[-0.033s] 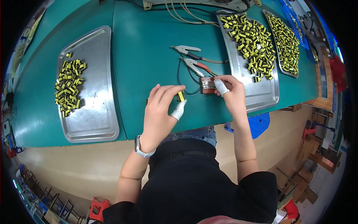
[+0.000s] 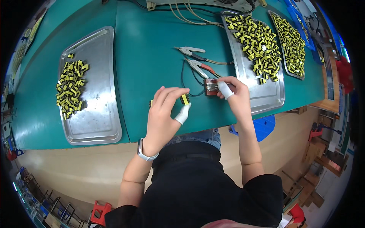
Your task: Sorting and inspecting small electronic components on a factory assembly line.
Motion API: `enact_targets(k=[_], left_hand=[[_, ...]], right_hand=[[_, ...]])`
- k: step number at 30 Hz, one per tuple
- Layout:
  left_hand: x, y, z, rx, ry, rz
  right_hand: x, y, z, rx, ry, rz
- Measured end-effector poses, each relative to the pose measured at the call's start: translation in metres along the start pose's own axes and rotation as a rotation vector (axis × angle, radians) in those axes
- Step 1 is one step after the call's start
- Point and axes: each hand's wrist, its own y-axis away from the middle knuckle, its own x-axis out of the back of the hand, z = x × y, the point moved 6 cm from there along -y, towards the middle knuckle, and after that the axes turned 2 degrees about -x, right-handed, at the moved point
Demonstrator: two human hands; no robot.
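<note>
My left hand (image 2: 165, 108) pinches a small yellow-and-black transformer (image 2: 184, 99) between its fingertips and a thumb covered by a white finger cot. A bit of another yellow part (image 2: 151, 103) shows at that hand's outer side, mostly hidden by the fingers. To the right, my right hand (image 2: 236, 93) is closed at a small red-brown test fixture (image 2: 210, 92) with metal contacts. Its thumb, also in a white cot, lies over the fixture's right end. Whatever these fingers grip is hidden.
A metal tray (image 2: 95, 110) with a heap of transformers lies at left. Another loaded tray (image 2: 266, 99) and a narrower one (image 2: 301, 77) are at right. Two clip leads (image 2: 192, 50) lie beyond the fixture; an instrument (image 2: 201, 5) with cables stands at the table's back.
Both hands stay almost in place. Slightly more yellow shows at the outer side of my left hand, and my right thumb has shifted a little over the fixture.
</note>
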Motion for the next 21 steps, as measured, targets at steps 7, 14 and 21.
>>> enact_targets(k=[7,14,21], left_hand=[[0.005,0.005,0.01,-0.06,0.203,0.062],[0.017,0.013,0.004,-0.095,-0.101,-0.041],[0.012,0.019,-0.025,-0.035,-0.372,-0.144]], right_hand=[[-0.073,0.033,-0.01,-0.28,-0.897,-0.699],[-0.048,0.022,-0.025,0.111,-0.245,-0.386],[-0.001,0.013,-0.022,0.498,0.379,0.026]])
